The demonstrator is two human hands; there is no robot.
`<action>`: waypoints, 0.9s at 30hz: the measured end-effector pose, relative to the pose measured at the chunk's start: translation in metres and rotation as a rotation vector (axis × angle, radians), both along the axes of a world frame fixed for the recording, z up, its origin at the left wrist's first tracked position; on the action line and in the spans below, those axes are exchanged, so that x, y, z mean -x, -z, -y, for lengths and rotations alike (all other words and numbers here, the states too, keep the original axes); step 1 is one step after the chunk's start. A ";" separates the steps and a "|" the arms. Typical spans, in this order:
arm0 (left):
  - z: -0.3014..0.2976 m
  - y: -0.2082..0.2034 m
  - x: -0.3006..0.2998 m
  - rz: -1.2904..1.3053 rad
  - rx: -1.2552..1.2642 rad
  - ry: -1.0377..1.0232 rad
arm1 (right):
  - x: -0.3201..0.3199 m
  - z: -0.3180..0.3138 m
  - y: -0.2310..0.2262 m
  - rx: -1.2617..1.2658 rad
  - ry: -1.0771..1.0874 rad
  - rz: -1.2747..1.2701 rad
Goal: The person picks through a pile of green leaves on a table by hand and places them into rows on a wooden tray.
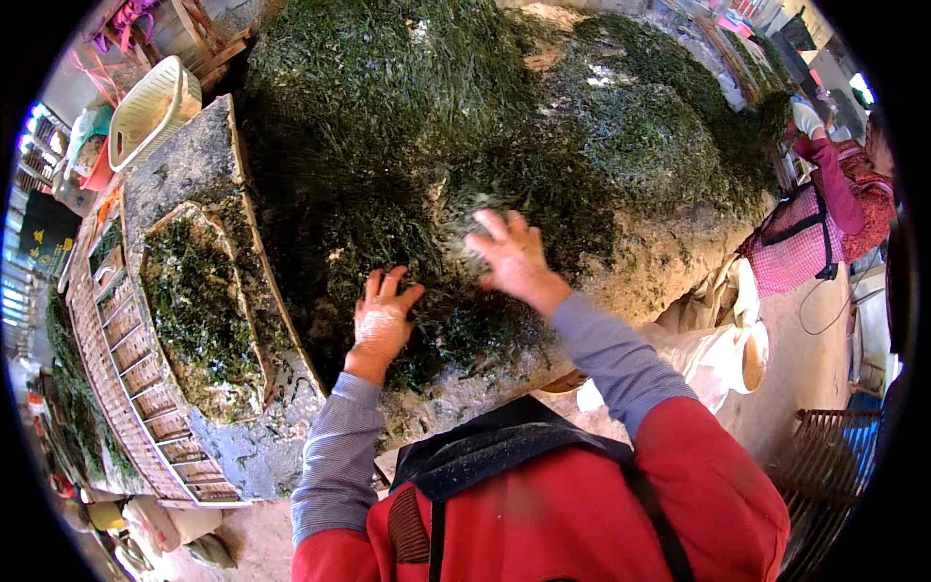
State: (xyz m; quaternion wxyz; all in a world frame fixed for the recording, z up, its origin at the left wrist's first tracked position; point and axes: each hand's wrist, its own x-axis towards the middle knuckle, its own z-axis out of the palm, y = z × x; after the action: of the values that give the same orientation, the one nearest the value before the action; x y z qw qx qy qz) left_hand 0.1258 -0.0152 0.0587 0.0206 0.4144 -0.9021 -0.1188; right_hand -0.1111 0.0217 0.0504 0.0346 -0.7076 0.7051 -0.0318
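Observation:
A wide heap of dark green, stringy leaves (388, 107) covers most of the table (659, 257); I cannot tell the plant's kind. My left hand (383, 320) rests on the near part of the heap, its fingers spread and pointing away from me. Farther right and a little farther out, my right hand (516, 254) is over the leaves with fingers apart, slightly blurred at the tips. Around its fingertips the leaves are smeared by motion. Neither hand has anything visibly gripped in it.
On the left lies a shallow wood-edged tray (256, 344) holding more leaves, beside a ladder-like frame (136, 361). A pale plastic basket (115, 131) stands at the far left. White sacks (713, 354) hang near the right edge. At far right, a co-worker (810, 233) handles leaves. A slatted rack (824, 456) stands lower right.

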 end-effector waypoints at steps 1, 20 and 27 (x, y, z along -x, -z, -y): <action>0.012 0.015 -0.012 -0.092 0.053 -0.022 | 0.022 0.007 0.008 -0.086 0.080 0.052; 0.116 -0.105 0.003 -0.942 -0.478 -0.245 | 0.037 0.100 -0.094 -0.178 -0.370 0.903; 0.161 -0.080 -0.001 0.085 -0.245 -0.019 | 0.107 0.138 -0.016 -0.132 0.290 0.299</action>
State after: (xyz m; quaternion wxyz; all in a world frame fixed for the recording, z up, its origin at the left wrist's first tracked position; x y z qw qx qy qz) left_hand 0.1265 -0.1766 0.1386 -0.0675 0.4269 -0.8769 -0.2102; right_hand -0.2177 -0.1158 0.0667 0.1801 -0.5822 0.7871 -0.0951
